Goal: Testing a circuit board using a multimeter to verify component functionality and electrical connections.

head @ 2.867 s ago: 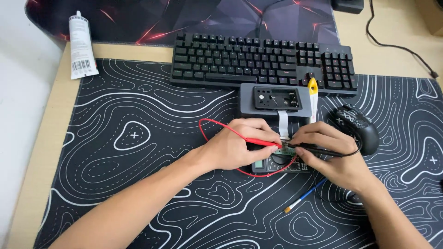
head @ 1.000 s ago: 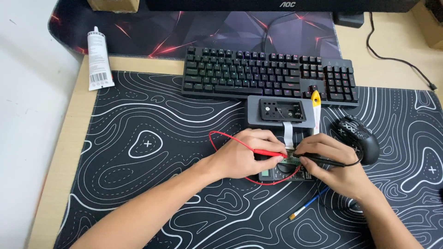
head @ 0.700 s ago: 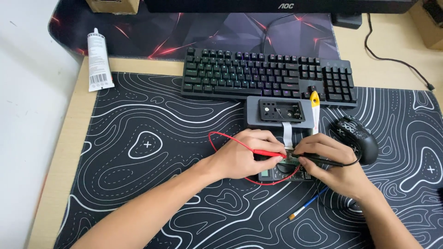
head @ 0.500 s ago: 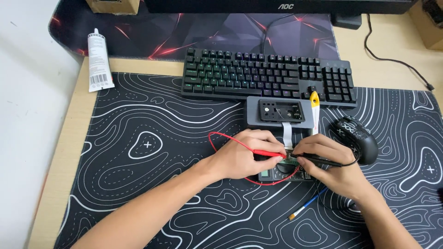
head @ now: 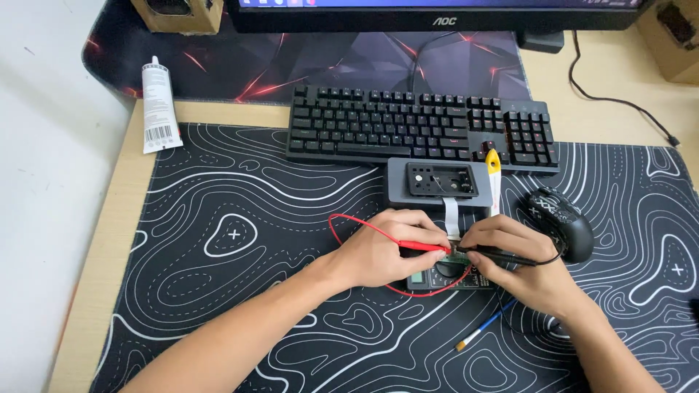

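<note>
Hands unmoved since earlier frames; view shifted down slightly. L hand (head: 386, 251) pinches red-handled probe (head: 422, 247), tip aimed at small green circuit board (head: 459, 256) between hands, w/ R hand (head: 520, 266) pinching black-handled probe (head: 499, 254) opposite, likely for two-point contact. Black mouse (head: 561, 222) beside R hand.

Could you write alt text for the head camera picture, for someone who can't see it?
Two bare hands meet over a small multimeter on a black desk mat with white contour lines: the left hand holds a red probe, the right hand a black probe, tips close together. Behind them lie a grey opened device, a black keyboard and a black mouse.
</note>
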